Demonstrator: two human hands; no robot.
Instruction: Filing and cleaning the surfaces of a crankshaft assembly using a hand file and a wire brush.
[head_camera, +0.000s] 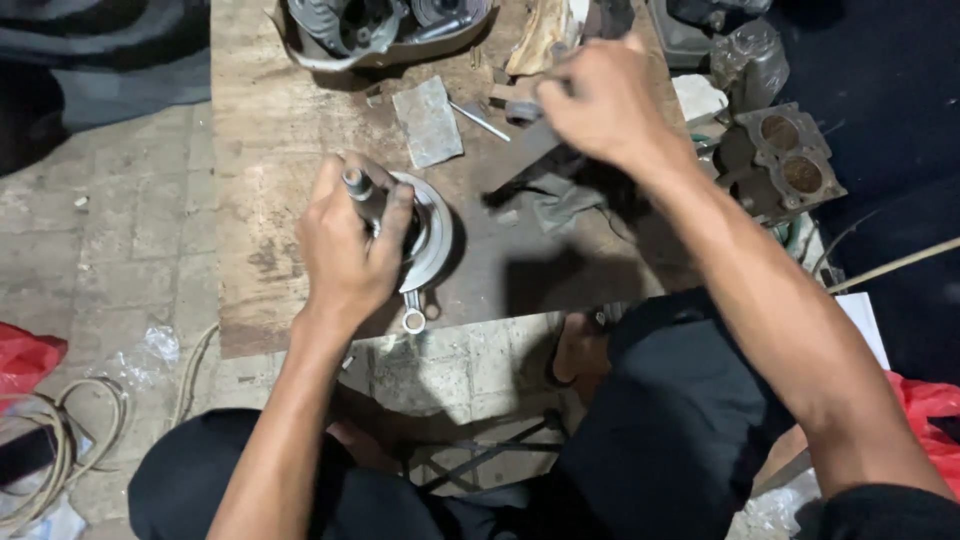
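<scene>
The left hand (345, 245) reaches down onto a wooden board (270, 150), fingers closed around a round metal crankshaft (425, 240). The right hand (600, 100), stretched farther forward, is curled tightly around a small grey tool (522, 110).

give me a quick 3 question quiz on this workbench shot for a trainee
1. True or false: the left hand grips the crankshaft by its upright shaft.
2. What lies nearest the right hand? A) the flat grey metal plate B) the grey part with two round bores C) the small metal piece at its fingertips
3. Fill in: the connecting rod's small ring end points toward the ____ edge of the wooden board.

Key
1. True
2. C
3. near (the person's side)
</scene>
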